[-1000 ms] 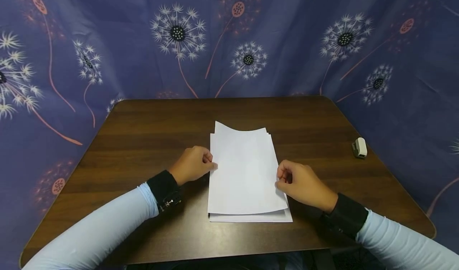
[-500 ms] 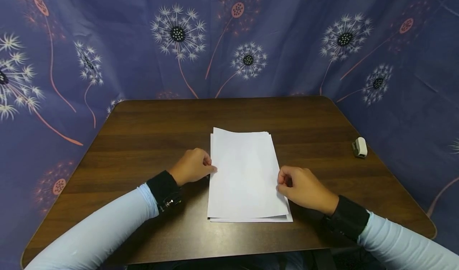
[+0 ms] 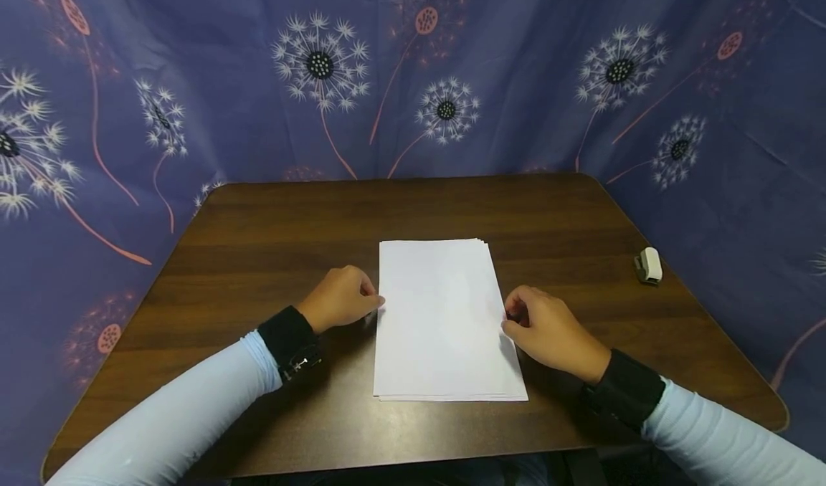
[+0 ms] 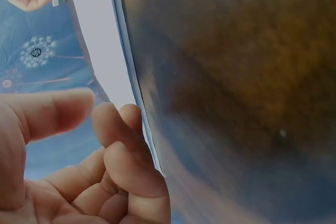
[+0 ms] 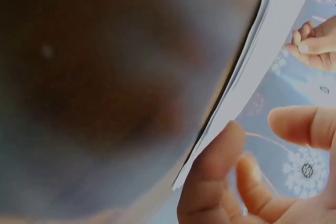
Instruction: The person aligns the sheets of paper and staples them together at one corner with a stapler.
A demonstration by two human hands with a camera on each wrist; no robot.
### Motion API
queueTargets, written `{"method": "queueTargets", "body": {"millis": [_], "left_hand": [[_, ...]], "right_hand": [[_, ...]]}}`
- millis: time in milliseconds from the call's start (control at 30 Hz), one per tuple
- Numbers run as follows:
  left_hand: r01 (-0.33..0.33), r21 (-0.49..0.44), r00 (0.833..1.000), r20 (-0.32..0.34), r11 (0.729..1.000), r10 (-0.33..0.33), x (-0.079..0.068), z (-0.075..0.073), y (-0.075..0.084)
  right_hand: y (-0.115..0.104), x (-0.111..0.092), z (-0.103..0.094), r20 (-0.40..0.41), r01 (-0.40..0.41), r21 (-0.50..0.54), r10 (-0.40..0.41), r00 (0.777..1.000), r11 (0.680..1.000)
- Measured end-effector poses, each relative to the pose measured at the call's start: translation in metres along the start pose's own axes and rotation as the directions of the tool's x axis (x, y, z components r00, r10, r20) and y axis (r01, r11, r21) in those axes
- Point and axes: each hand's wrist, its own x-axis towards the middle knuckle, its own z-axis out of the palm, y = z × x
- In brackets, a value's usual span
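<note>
Taking the paper stack as the centre of my clock, I start at the far left, where the blue cloth [image 3: 219,13] printed with dandelions comes down beside the table [image 3: 277,235] and carries on round past twelve. My left sleeve [image 3: 174,407], pale blue, comes in from around eight o'clock and ends at a black wristband [image 3: 288,339]. Beyond it, my left hand [image 3: 338,299] sits at nine, right at the paper's long side. Its fingers [image 4: 134,169] are loosely bent and its thumb [image 4: 63,108] stands a narrow gap away from them, with nothing pinched between; how firmly the tips meet the paper I cannot tell. The paper stack [image 3: 442,321] lies flat on the brown wood between my two hands, its long sides running away from me towards twelve, its white sheets nearly even but slightly out of line at the far right corner and along the six o'clock edge. My right hand [image 3: 551,325] is at three, a fingertip up against the opposite long side, its thumb clear of its bent fingers [image 5: 212,166] by a modest gap and gripping nothing. Another black band [image 3: 622,393] and my right sleeve [image 3: 729,429] trail off towards four. Well apart, between two and three, a small white-and-dark device [image 3: 648,266] sits near the table's right edge.
</note>
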Motion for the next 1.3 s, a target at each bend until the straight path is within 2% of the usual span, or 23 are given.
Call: {"method": "queueTargets", "body": {"millis": [133,233,367,500,800,933,1067,1300], "left_hand": [[0.035,0.057,0.999,0.014,0.998,-0.036,0.002,0.002,-0.002],[0.058,0.100,0.998,0.010,0.993,-0.060,0.005,0.002,-0.001],[0.059,0.116,0.998,0.007,0.991,-0.060,0.008,0.004,0.002],[0.059,0.110,0.998,0.010,0.992,-0.060,0.012,0.008,0.007],[0.091,0.051,0.996,-0.003,0.995,-0.091,0.018,0.009,0.011],[0.110,0.020,0.994,0.002,0.994,-0.110,0.019,0.007,0.010],[0.137,-0.008,0.990,0.017,0.991,-0.137,0.018,0.005,0.012],[0.171,-0.040,0.985,0.033,0.984,-0.170,0.018,0.006,0.014]], "right_hand": [[0.004,0.007,0.001,-0.018,-0.047,0.006,0.047,0.999,0.999],[0.004,0.015,0.002,-0.001,-0.078,0.030,0.078,0.997,0.997],[0.000,0.026,0.004,0.033,-0.117,0.077,0.115,0.993,0.990],[-0.008,0.032,0.009,0.058,-0.146,0.095,0.141,0.988,0.985],[-0.023,0.045,0.016,0.046,-0.166,0.115,0.162,0.986,0.979],[-0.023,0.051,0.018,0.038,-0.195,0.169,0.191,0.981,0.966],[-0.025,0.057,0.018,0.071,-0.241,0.226,0.231,0.970,0.944],[-0.032,0.064,0.018,0.096,-0.274,0.235,0.258,0.961,0.933]]}}
